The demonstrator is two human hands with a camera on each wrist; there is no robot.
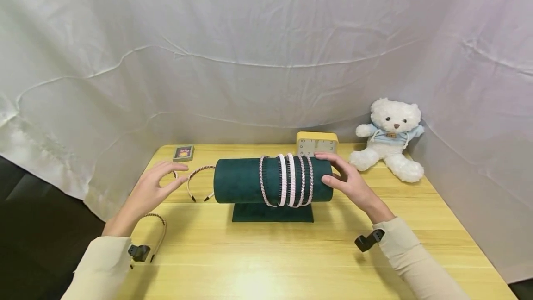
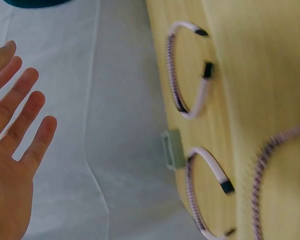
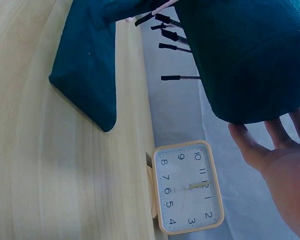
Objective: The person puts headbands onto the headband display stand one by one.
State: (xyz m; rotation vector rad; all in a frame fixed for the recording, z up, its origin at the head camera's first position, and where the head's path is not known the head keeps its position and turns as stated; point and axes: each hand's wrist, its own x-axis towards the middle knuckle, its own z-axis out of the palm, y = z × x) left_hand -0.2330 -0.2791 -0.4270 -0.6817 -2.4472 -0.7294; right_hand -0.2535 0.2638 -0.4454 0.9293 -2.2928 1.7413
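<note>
In the head view, a dark green padded headband stand point(image 1: 239, 182) carries several pink and white headbands point(image 1: 292, 182) round its roller. My right hand point(image 1: 351, 184) holds the roller's right end, index finger over the top and thumb on the front; in the right wrist view the fingers point(image 3: 250, 145) overlap the end's rim. My left hand point(image 1: 151, 189) hovers left of the stand with its fingers loosely extended and nothing in them. Beyond it a pale braided headband point(image 1: 200, 168) lies on the table, and another headband point(image 1: 162, 233) lies by the left wrist, partly hidden by the arm.
A yellow-framed clock point(image 1: 318, 142) stands behind the stand's right end. At the back right sits a white teddy bear point(image 1: 393, 138) in a blue top. A small framed box point(image 1: 183, 153) lies at the back left of the wooden table point(image 1: 266, 263); grey cloth point(image 1: 258, 91) hangs behind.
</note>
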